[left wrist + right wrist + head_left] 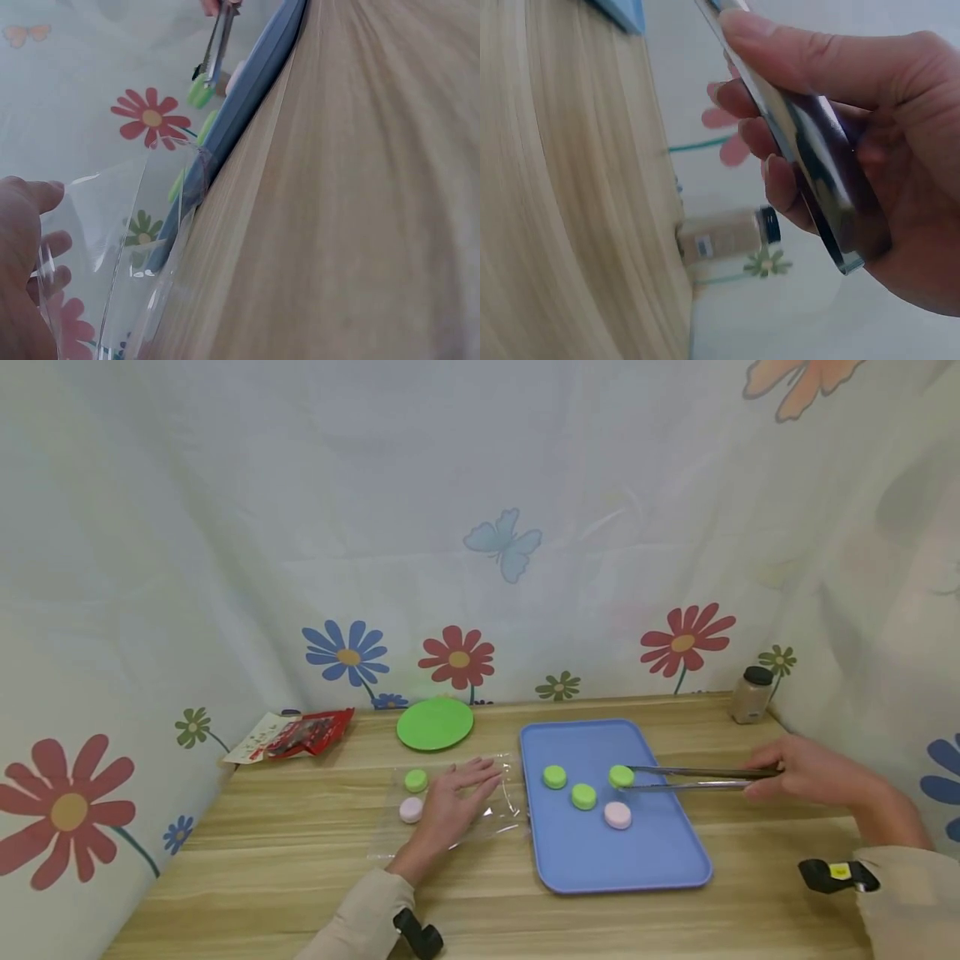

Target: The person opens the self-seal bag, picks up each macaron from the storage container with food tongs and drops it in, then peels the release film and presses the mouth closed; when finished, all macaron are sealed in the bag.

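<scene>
My right hand [806, 772] grips metal tongs [817, 150], thumb on one arm and fingers curled round the other. The tong tips are on either side of a green macaron [201, 91], which shows above the tray edge in the left wrist view. On the blue tray [622, 864] lie two more green macarons [583, 796] and a pink macaron [617, 815]. With fingers stretched out, my left hand [453, 802] rests over a clear plastic bag [498, 820]. Beside that hand, a green macaron [416, 780] and a pale pink macaron [411, 810] lie at the bag.
Behind the bag lies a green plate [435, 724]. A red and white packet [303, 735] is at the back left. At the back right stands a jar [752, 696] with a black lid. Flower-printed cloth [585, 527] encloses the wooden table [247, 868] behind and at the sides.
</scene>
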A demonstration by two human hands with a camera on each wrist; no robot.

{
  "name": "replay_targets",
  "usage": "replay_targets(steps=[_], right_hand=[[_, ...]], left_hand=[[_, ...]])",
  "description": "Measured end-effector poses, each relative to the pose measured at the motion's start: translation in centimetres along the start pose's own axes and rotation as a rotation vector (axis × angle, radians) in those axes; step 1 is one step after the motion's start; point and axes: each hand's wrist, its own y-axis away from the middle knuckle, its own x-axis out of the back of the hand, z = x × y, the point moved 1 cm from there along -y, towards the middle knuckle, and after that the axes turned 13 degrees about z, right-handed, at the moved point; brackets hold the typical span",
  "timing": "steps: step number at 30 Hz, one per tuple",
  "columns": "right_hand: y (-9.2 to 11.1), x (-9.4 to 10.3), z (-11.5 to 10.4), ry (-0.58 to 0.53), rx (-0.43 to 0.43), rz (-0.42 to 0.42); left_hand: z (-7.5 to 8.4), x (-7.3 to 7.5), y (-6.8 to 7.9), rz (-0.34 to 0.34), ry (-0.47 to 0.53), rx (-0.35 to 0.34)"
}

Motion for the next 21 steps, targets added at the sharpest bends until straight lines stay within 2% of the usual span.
replay_targets(steps=[5,8,11,18,21], right_hand=[[-1.5,-1.1,-3.1,0.011,0.090,0.016],[-2.7,-2.1,-4.9,-0.014,0.150,-0.008],[-3.9,-3.1,-7.0,-0.051,0.171,-0.047],[-6.0,-5.3,-10.7,0.036,0.240,-0.063],[-6.9,-6.4,-11.8,0.026,0.281,-0.090]], left_hand=[[0.0,0.0,-0.1,-0.006,-0.013,0.004],[0.1,0.0,0.0,-0.007,-0.008,-0.006],[0.1,0.1,0.0,-0.010,-0.006,-0.015],[-0.2,-0.1,0.0,-0.016,0.003,-0.042],[-0.4,-0.2,-0.1,-0.022,0.000,-0.051]])
